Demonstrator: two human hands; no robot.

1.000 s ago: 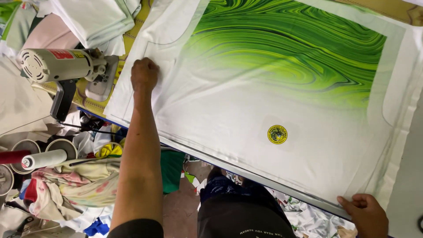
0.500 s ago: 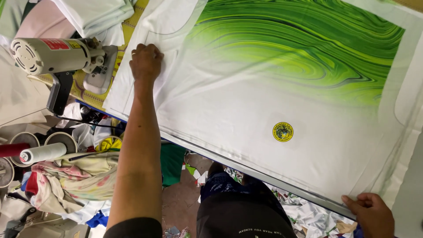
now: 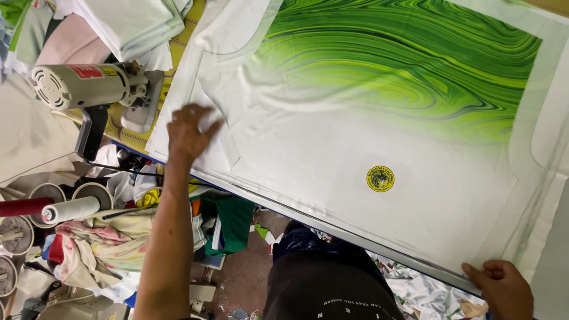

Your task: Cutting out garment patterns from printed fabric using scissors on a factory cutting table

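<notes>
A big printed fabric panel (image 3: 355, 154) lay spread flat over the work table, white in the lower part w/ a green marbled swirl across the top and a small round yellow emblem (image 3: 380, 178) low on the white area. Its near edge ran diagonally from lower right up to the left, just inside the table edge (image 3: 332, 232), which showed as a thin dark strip below it.

Left hand (image 3: 188, 131) lay flat, palm down, fingers spread, on the panel's left corner, pressing the cloth and gripping nothing. Right hand (image 3: 502, 287) sat at the near right corner, fingers curled over the panel's edge, pinching it against the table lip.

Left margin of the panel showed a cut curve and a faint seam line; some soft wrinkles ran between the left hand and the green print. Right side of the cloth reached the frame edge, so its end couldn't be told.

Open room: most of the panel's middle was bare. Tight on the left: an electric cloth-cutting machine (image 3: 89, 86) w/ a grey motor stood just beside the panel's left edge, near the left hand. Folded pale fabric (image 3: 127, 24) was stacked beyond it. Below the table edge, thread cones (image 3: 65, 207) and a heap of scrap cloth (image 3: 101, 243) crowded the floor side.
</notes>
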